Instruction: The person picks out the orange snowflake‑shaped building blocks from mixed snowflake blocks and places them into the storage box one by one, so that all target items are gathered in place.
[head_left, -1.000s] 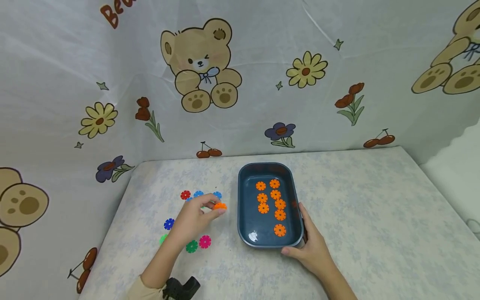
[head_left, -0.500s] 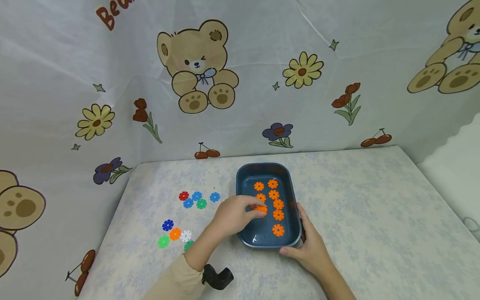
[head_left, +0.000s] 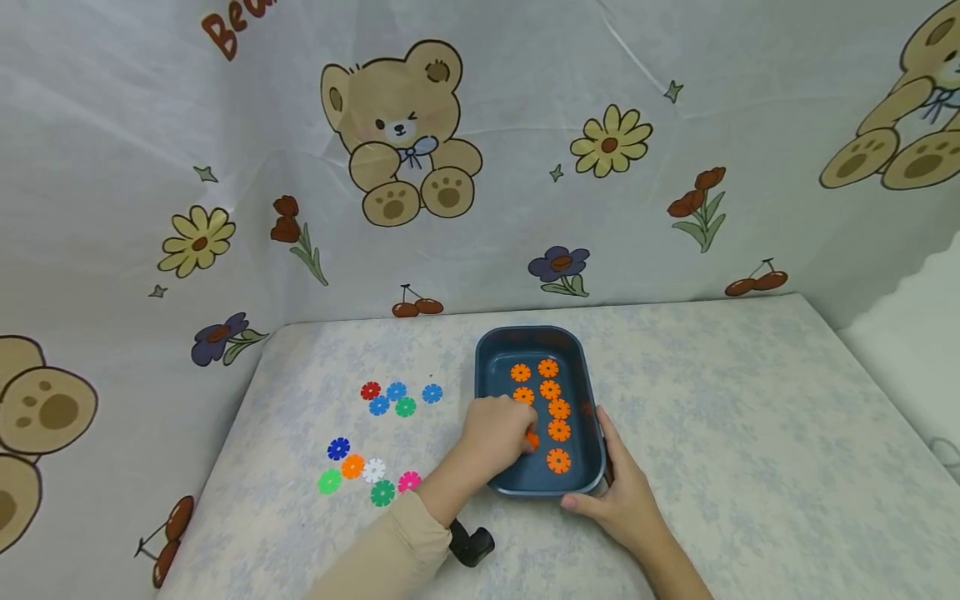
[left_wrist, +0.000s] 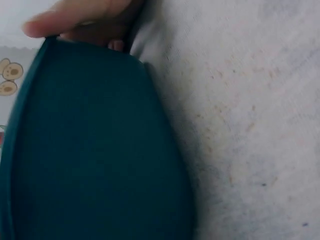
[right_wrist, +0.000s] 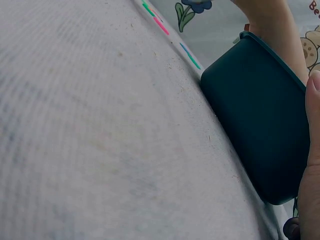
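A dark blue rectangular tray (head_left: 528,340) stands on the table with several orange notched discs (head_left: 558,461) lying in it. My left hand (head_left: 491,433) reaches over its left rim, fingers curled downward around another orange disc (head_left: 532,440), which they mostly cover. My right hand (head_left: 628,504) grips the front right corner, thumb at the front rim and fingers along the right side. In the left wrist view the tray's outer wall (left_wrist: 100,140) fills the left half, with the right thumb (left_wrist: 42,26) over its rim. The right wrist view shows the outer wall (right_wrist: 260,120) too.
Left of the tray lie loose notched discs: a red one (head_left: 371,391), a dark blue one (head_left: 339,448), an orange one (head_left: 352,467), a white one (head_left: 374,471), a pink one (head_left: 409,482), several light blue and green ones. A patterned cloth (head_left: 510,167) hangs behind the table.
My left hand has carried an orange disc from the loose discs rightward into the tray, then lowered and turned its fingers down. My right hand has stayed at the corner.
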